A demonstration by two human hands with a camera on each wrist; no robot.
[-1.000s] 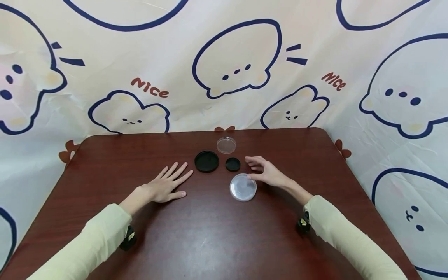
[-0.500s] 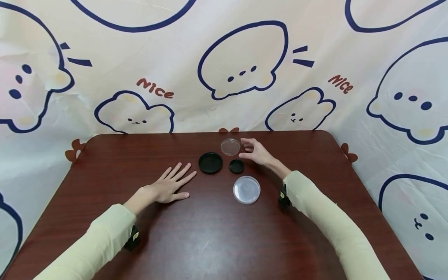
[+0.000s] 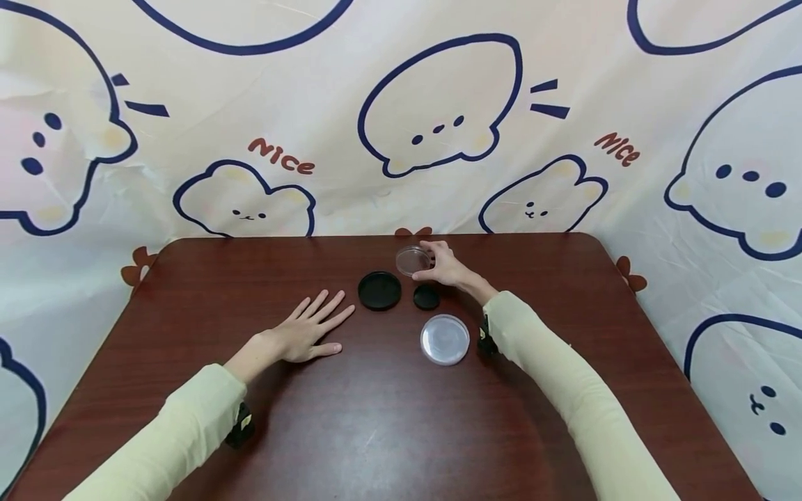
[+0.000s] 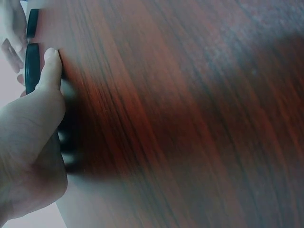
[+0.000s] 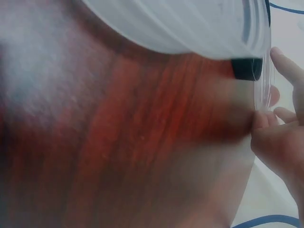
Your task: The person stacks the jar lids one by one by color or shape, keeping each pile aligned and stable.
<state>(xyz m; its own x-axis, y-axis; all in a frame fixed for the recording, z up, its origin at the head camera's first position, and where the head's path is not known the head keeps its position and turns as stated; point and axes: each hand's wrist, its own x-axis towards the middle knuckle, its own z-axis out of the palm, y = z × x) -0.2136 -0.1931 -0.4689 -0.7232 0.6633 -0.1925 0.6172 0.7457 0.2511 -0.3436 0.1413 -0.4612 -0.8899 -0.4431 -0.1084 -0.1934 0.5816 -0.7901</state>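
At the far side of the table, my right hand grips a small clear petri dish, thumb at its front edge and fingers at the back. The right wrist view shows thumb and fingers at the rim of this dish. My left hand lies on the table, fingers spread, holding nothing. Just beyond its fingertips is a large round black dish. A smaller black disc sits between that and my right hand. Nearer to me lies a larger translucent round dish.
The brown wooden table has rounded far corners. A pale cloth with blue cartoon outlines hangs behind and beside it. Dark wrist cameras are strapped on beneath both sleeves.
My right hand has moved from beside the translucent dish, away and to the left, to the small clear petri dish. The left hand keeps its place; the view has shifted slightly.
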